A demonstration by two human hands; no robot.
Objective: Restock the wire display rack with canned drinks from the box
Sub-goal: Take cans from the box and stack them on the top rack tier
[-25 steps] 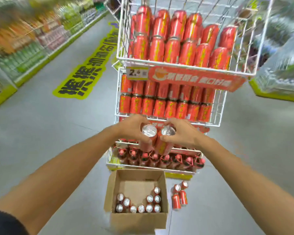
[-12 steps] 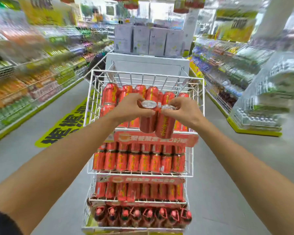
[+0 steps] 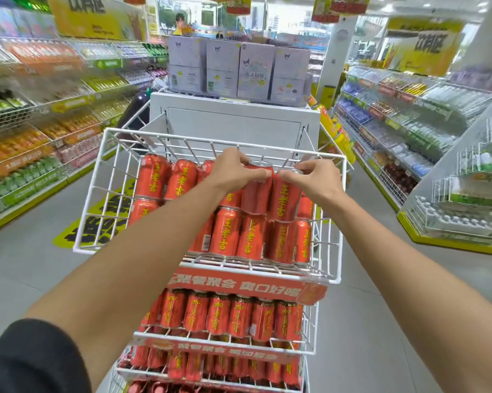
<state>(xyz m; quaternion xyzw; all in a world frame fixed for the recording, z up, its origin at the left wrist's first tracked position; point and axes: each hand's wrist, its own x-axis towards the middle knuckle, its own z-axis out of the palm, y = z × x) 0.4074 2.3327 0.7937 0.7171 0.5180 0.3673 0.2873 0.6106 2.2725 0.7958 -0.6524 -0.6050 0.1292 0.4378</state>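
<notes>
Right now the person is reaching out with both bare arms, a dark sleeve (image 3: pixel 32 358) riding at the left shoulder. The arms pass over the lower tiers (image 3: pixel 225 316) of the wire rack (image 3: pixel 313 330), which look full of red cans behind their red banner (image 3: pixel 247 285).

At the top basket (image 3: pixel 210 141) each hand carries one drink. The left hand (image 3: pixel 233 173) pinches the left can (image 3: pixel 256 194) by its top rim, fingers and thumb curled round it. The right hand (image 3: pixel 314 180) grips the right can (image 3: pixel 284 199) the same way. The two cans touch side by side, roughly upright, their bases at the tops of the stocked cans (image 3: pixel 225 234) in the front row — whether they already rest there I cannot tell.

I'd judge this to be the placing step. The next move calls for seating both cans squarely on the layer below, then letting go without tipping them or their neighbours. The basket has room left toward its back wires. The box is out of sight, presumably down on the floor.

Behind the rack stands a white cabinet (image 3: pixel 233 120) with pale cartons (image 3: pixel 239 69) on top.
</notes>
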